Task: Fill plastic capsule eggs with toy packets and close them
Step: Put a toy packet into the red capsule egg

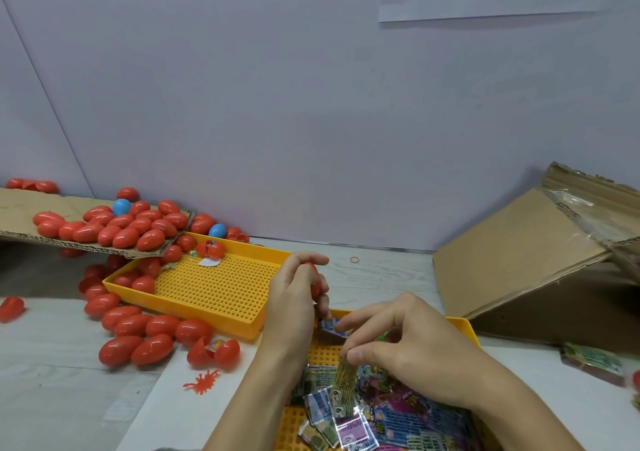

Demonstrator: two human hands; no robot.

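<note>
My left hand (294,298) grips a red capsule egg (314,279), mostly hidden behind its fingers, above the near yellow tray (462,326). My right hand (398,339) pinches a toy packet (344,378) between thumb and fingers, and a blue packet (330,326) sits at its fingertips next to the egg. A heap of colourful toy packets (388,419) fills the near tray under my right hand. Several closed red eggs (138,333) lie on the table to the left.
A second yellow perforated tray (214,288) stands at centre left with a few red eggs at its far corner. A cardboard sheet (20,208) at the left carries several red eggs and a blue one (121,206). An open egg (213,350) and an orange rubber toy (202,381) lie nearby. A cardboard box (540,253) stands at right.
</note>
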